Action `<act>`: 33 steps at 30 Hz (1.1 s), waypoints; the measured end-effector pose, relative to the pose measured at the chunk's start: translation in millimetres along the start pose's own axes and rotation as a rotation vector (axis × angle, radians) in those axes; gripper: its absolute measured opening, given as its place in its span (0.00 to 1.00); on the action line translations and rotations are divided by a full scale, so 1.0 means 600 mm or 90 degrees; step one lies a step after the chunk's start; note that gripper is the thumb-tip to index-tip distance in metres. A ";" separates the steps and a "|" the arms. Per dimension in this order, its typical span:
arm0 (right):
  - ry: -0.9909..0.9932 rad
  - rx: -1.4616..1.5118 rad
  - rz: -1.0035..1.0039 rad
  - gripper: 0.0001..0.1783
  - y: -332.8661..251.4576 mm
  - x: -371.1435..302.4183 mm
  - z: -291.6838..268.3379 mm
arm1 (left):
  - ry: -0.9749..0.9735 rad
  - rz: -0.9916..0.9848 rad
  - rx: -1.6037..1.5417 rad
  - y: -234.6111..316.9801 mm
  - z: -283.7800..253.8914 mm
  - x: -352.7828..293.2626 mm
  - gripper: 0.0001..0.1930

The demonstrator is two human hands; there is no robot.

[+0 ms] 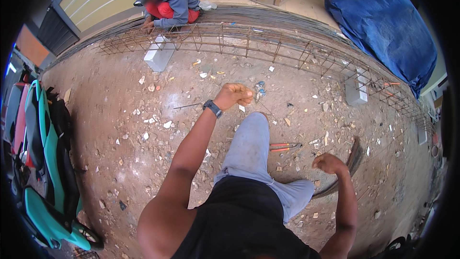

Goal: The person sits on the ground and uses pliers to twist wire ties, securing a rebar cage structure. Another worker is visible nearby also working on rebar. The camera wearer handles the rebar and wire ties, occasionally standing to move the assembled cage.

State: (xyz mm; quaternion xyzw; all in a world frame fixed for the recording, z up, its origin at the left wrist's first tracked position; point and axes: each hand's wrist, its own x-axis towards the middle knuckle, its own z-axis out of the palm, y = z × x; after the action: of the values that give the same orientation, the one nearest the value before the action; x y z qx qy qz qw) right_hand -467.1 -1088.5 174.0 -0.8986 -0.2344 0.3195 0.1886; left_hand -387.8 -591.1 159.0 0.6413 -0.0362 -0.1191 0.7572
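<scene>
My left hand [234, 96], with a dark watch [212, 109] on the wrist, is closed in front of my raised knee. A thin piece of wire [266, 108] runs out from its fingertips. My right hand [330, 164] hangs low to the right with curled fingers; what they hold, if anything, does not show. Close beside it, a dark curved bundle of tie wire [354, 158] lies on the ground, partly behind that hand and my leg. Pincers with orange-red handles [285, 147] lie between my knee and my right hand.
Ahead, a long rebar cage [247, 43] rests on a pale block [159, 53] and a second block [356, 88]. A co-worker [172, 2] crouches behind it, hands at the bars. Motorbikes [48, 148] stand left; a blue tarp [383, 26] is far right. Rubble covers the dirt.
</scene>
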 end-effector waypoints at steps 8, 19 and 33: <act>0.422 0.550 0.005 0.10 -0.014 -0.018 -0.066 | 0.027 -0.127 -0.054 -0.052 -0.047 -0.032 0.14; 0.155 0.719 -0.118 0.16 -0.041 -0.025 -0.020 | 0.073 -0.064 -0.141 -0.065 -0.118 -0.037 0.20; 0.019 0.767 -0.182 0.13 -0.057 -0.074 0.030 | 0.042 -0.052 -0.122 -0.036 -0.142 -0.040 0.28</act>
State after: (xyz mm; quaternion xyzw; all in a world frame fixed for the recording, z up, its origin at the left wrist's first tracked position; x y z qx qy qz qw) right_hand -520.3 -1081.1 199.3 -0.5982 -0.1281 0.3544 0.7072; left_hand -396.1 -507.1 125.1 0.5705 0.0263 -0.1318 0.8102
